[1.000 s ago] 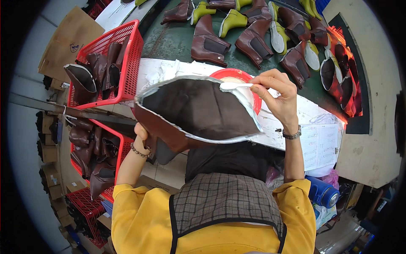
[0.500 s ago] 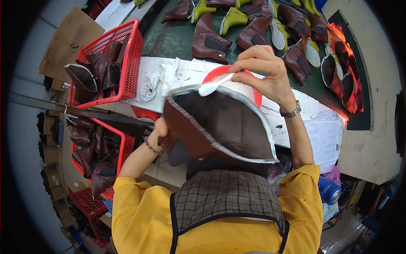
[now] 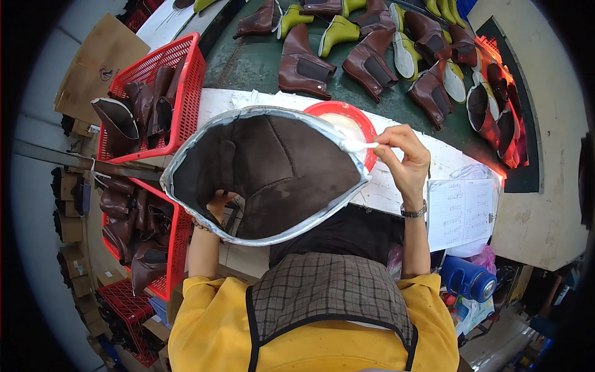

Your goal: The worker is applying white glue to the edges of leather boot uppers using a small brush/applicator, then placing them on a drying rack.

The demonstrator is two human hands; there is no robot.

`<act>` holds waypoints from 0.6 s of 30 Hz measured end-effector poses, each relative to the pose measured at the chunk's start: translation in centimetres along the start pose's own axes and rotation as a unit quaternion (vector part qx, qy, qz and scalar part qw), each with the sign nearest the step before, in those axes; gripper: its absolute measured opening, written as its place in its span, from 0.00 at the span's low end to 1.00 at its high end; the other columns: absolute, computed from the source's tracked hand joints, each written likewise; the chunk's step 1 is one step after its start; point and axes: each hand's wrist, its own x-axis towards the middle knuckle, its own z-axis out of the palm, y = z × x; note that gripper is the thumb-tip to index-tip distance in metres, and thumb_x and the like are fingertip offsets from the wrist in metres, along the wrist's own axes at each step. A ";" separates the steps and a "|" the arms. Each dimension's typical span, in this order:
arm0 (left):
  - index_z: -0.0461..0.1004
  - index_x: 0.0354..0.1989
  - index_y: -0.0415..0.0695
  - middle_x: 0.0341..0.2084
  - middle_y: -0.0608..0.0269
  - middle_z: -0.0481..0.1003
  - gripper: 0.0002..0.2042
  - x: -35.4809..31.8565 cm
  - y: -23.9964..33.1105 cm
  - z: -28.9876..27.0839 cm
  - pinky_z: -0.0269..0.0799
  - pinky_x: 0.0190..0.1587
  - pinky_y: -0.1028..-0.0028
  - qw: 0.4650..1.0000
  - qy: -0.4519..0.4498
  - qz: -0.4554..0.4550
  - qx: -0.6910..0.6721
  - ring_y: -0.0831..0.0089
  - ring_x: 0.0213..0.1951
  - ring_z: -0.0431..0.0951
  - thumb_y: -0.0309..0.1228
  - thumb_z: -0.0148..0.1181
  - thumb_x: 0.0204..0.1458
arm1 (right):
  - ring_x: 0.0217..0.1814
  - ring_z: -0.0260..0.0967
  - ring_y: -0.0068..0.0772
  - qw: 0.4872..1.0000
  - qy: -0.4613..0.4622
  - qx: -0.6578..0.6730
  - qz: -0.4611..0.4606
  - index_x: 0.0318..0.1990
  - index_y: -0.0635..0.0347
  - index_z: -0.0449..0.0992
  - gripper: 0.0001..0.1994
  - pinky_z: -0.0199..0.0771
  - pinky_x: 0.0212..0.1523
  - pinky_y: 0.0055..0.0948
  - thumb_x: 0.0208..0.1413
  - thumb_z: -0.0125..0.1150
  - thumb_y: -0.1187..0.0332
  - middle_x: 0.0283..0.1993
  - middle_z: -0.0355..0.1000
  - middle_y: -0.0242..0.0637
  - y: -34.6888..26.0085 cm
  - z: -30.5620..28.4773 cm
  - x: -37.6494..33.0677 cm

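Overhead, cluttered workbench (image 3: 396,192), red baskets (image 3: 180,93)

Both forearms rise from the yellow sleeves at the lower middle of the frame toward its centre. The left hand (image 3: 214,208), at centre left, is mostly hidden; only a few curled fingers and the wrist with a thin bracelet show, gripping from beneath. The right forearm stands nearly vertical at centre right, a watch on its wrist. The right hand (image 3: 406,162) bends leftward, fingertips pinched together around a thin handle.
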 end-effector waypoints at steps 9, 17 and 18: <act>0.75 0.57 0.46 0.51 0.63 0.80 0.24 -0.2 0.7 -0.4 0.75 0.51 0.62 1.000 0.005 0.021 0.012 0.67 0.52 0.79 0.43 0.64 0.52 | 0.42 0.73 0.25 0.989 0.015 -0.096 -0.114 0.36 0.55 0.86 0.10 0.61 0.49 0.29 0.44 0.78 0.72 0.36 0.79 0.28 -0.7 0.5 2.1; 0.75 0.57 0.50 0.51 0.66 0.80 0.25 0.2 2.4 -0.9 0.74 0.51 0.63 0.997 0.030 0.058 0.043 0.69 0.52 0.79 0.47 0.64 0.53 | 0.41 0.73 0.22 0.998 -0.007 -0.050 0.023 0.38 0.60 0.86 0.07 0.66 0.44 0.26 0.51 0.74 0.75 0.36 0.79 0.29 1.0 0.9 -1.6; 0.75 0.57 0.50 0.51 0.66 0.80 0.25 0.6 2.6 -0.9 0.74 0.51 0.63 0.996 0.039 0.063 0.052 0.70 0.52 0.79 0.47 0.64 0.53 | 0.41 0.73 0.22 0.999 -0.004 -0.037 0.001 0.38 0.60 0.86 0.07 0.66 0.44 0.26 0.51 0.74 0.75 0.36 0.79 0.29 2.2 1.0 -1.7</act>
